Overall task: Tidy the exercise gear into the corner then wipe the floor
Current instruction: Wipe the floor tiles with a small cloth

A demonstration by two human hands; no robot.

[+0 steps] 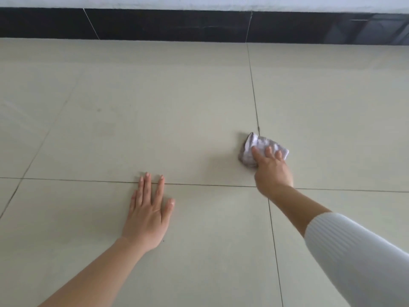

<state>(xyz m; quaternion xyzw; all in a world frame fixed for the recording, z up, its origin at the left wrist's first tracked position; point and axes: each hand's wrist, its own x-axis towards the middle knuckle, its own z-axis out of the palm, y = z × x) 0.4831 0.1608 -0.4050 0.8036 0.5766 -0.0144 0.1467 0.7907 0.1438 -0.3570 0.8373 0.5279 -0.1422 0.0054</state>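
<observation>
A small crumpled whitish cloth [261,147] with a grey edge lies on the pale tiled floor [155,107], right of centre, on a dark grout line. My right hand [273,171] presses down on the cloth with extended fingers; its sleeve is white and ribbed. My left hand [148,209] lies flat on the floor with fingers spread, palm down, holding nothing. No exercise gear shows in this view.
A black skirting band [177,25] runs along the far wall under a white strip. Grout lines cross the floor between large tiles. A faint smudge marks the tile at the left [98,110].
</observation>
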